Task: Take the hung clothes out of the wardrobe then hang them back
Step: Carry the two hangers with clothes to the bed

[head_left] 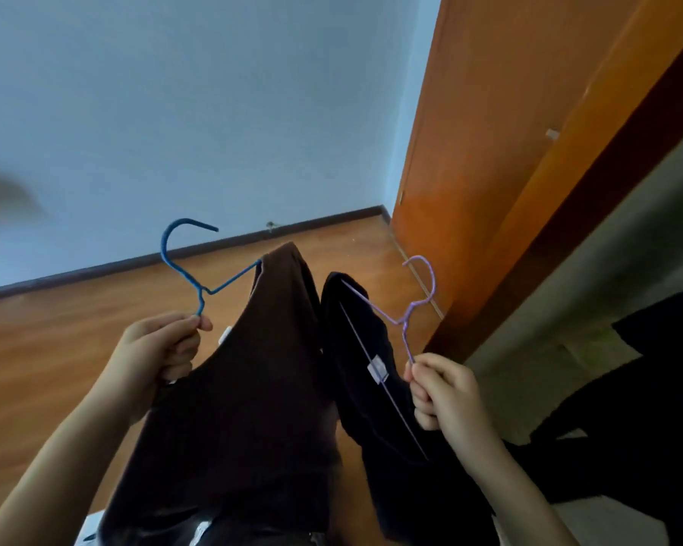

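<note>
In the raised left hand (158, 348), blue hanger (233, 277).

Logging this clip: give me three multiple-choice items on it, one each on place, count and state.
1. Where does the black garment hang relative to the brown garment?
A) to its right B) to its left C) under it
2. How many hangers are held?
A) one B) two C) three
3. The grip of the right hand is:
A) curled, holding nothing B) pinching the neck of the lilac hanger C) straight-fingered and empty

Answers: 1 A, the black one hangs nearer the right hand; 2 B, the left hand holds a blue hanger besides the lilac one; 3 B, its fingers close round the neck below the hook.
</note>
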